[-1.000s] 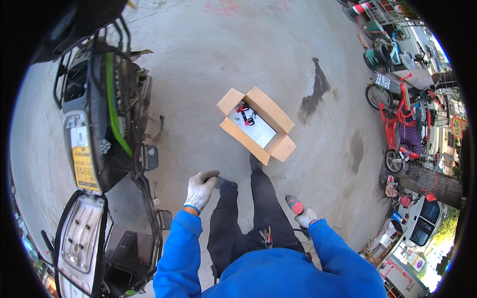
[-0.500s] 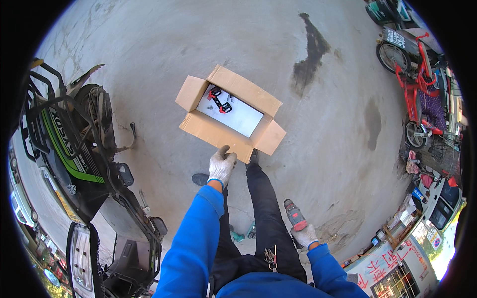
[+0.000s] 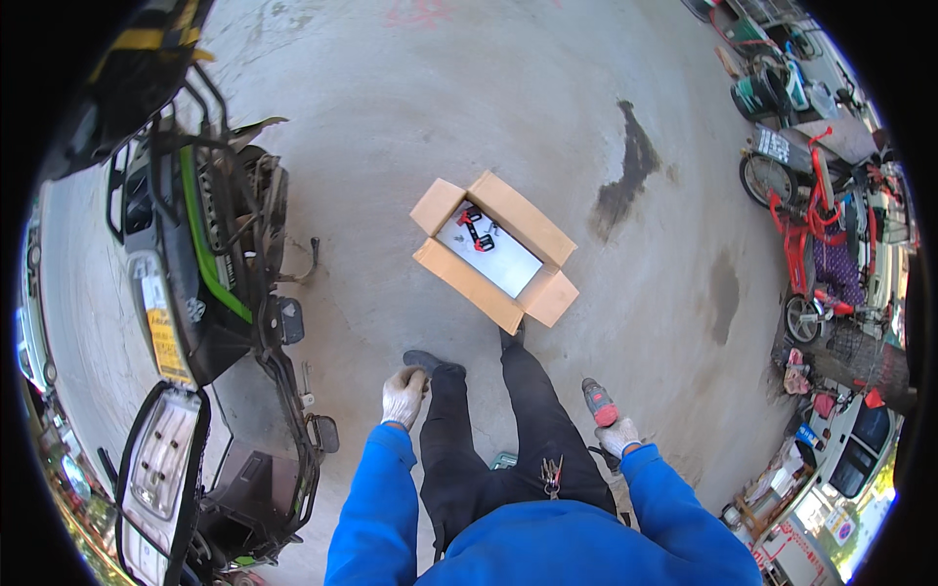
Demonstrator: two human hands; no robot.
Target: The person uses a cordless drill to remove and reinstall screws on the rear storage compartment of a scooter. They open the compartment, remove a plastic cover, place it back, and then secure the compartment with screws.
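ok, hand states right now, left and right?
Left hand: gloved, fingers curled loosely, holding nothing visible.
Right hand: gloved, grip closed on the red cordless drill.

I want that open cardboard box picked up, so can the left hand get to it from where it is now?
Probably yes, but only by leaning forward. The left hand hangs by the thigh, apart from the cardboard box, which sits on the concrete ahead of the feet. Nothing lies between them, and the hand looks empty. The right hand holds a red drill.

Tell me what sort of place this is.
Probably an outdoor yard by a scooter repair shop: bare concrete ground, a stripped scooter with its seat up, parked tricycles. The right hand holds a red drill; an open cardboard box lies ahead.
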